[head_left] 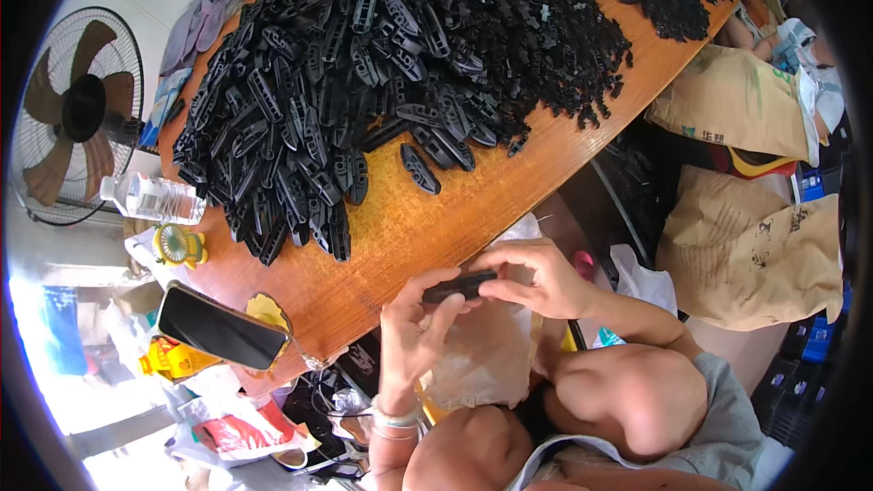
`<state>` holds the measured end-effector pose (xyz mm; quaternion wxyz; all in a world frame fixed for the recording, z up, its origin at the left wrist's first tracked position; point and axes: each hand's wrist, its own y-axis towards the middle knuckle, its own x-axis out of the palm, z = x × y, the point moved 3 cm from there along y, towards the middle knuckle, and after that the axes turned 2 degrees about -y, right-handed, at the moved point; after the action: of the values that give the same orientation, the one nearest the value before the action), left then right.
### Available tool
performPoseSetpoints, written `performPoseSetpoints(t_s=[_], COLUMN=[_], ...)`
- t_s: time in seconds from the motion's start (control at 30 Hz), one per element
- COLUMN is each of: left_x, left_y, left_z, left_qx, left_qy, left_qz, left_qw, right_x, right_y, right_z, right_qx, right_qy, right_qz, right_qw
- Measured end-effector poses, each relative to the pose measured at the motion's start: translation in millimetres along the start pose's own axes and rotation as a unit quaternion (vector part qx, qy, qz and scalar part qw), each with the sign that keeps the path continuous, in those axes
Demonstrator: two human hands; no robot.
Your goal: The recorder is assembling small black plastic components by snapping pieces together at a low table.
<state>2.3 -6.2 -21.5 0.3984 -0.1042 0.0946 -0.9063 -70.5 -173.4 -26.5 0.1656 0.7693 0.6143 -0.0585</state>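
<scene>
Between my two hands, just off the table's near edge, is a long black plastic part. My left hand grips its left end between thumb and fingers. On the other end, the thumb and fingertips of my right hand are closed. Fingers cover both ends of the part. Similar long black plastic parts lie heaped in a pile on the wooden table, and one loose part rests at the pile's front. To the right, the heap continues as a mass of much smaller black pieces.
A smartphone leans at the table's left corner, near a small yellow fan and a clear plastic bottle. A large standing fan is at far left. Brown paper sacks stand at right. An open bag sits below my hands.
</scene>
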Motion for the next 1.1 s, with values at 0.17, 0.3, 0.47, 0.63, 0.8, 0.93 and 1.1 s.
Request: performPoseSetpoints(t_s=[0.17,0.3,0.47,0.63,0.8,0.93,1.1], left_x=[-21.2,-14.1,-9.7,-13.1,-7.2,7.4,16.0], left_y=[34.7,96.5,99.0,68.1,47.1,34.5,25.5], left_z=[27.7,34.7,24.4,17.8,6.4,5.0,6.7], left_qx=[0.164,0.407,0.367,0.253,0.046,0.053,0.035], left_qy=[0.317,0.547,0.577,0.264,-0.050,-0.082,-0.108], left_qz=[-0.003,0.068,0.038,0.082,-0.003,0.013,0.012], left_qw=[0.934,0.729,0.728,0.927,0.998,0.995,0.993], right_x=[-18.9,-56.4,-65.9,-60.5,-46.4,-34.0,-20.8], right_y=[7.6,48.0,51.8,31.9,21.8,13.5,9.1], right_z=[18.6,40.5,43.0,46.9,32.1,7.4,-13.1], right_qx=[-0.006,-0.103,-0.214,0.048,0.149,0.152,0.034], right_qy=[-0.024,-0.238,-0.406,0.179,0.337,0.314,0.188], right_qz=[-0.069,0.188,0.158,0.173,0.099,0.122,0.113], right_qw=[0.997,0.947,0.874,0.967,0.924,0.929,0.975])
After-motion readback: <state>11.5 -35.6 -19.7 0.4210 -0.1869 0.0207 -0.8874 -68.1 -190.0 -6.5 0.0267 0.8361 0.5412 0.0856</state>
